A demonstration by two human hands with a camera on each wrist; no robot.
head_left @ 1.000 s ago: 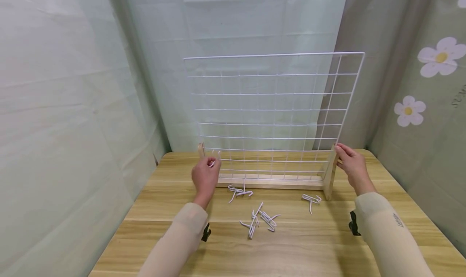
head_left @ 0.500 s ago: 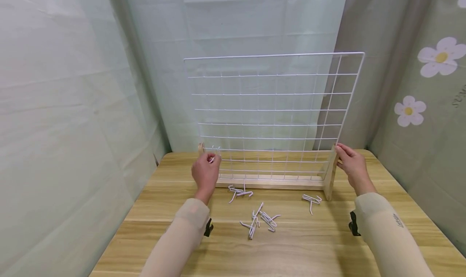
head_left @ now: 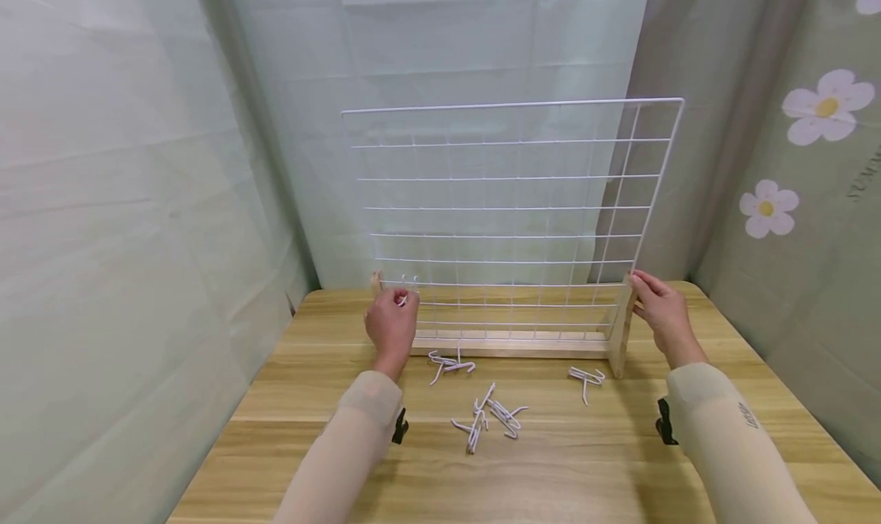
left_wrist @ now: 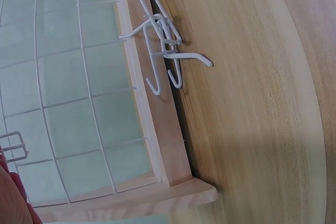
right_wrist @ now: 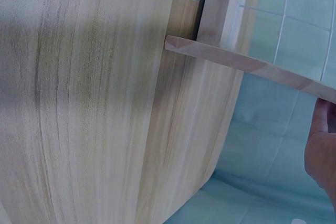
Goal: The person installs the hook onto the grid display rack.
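Nearest: two pale sleeves, left [head_left: 344, 451] and right [head_left: 736, 436], reach in over a wood-grain table [head_left: 585, 470].

Front middle of the table: two loose white hooks, the left one [head_left: 475, 430] and the right one [head_left: 505, 414], lying close together. Further back on the right, a lone hook [head_left: 586, 375] lies near the stand. To the left, a tangled clump of hooks [head_left: 450, 363] lies at the front of the wooden base bar [head_left: 509, 348]; overlap prevents an exact count.

Left hand [head_left: 392, 325]: fingers pinch one white hook [left_wrist: 16, 146], raised to the lower left of the white wire grid [head_left: 512, 235]. Head view shows its two tips upright by a low crosswire. Whether it has caught on the wire: cannot tell.

Right hand [head_left: 664, 316]: thumb and fingers pinch the top of the right wooden post [head_left: 622, 333], apparently to steady the stand.

Grid stands upright between that post and the left post [head_left: 375, 281], above the base bar. Progress, as judged: stand and grid are together; no other hook is seen on the wires, so hanging looks barely begun. Left over: this hook's seating, then the loose ones.

Farthest: pale green cloth [head_left: 482, 42] behind.
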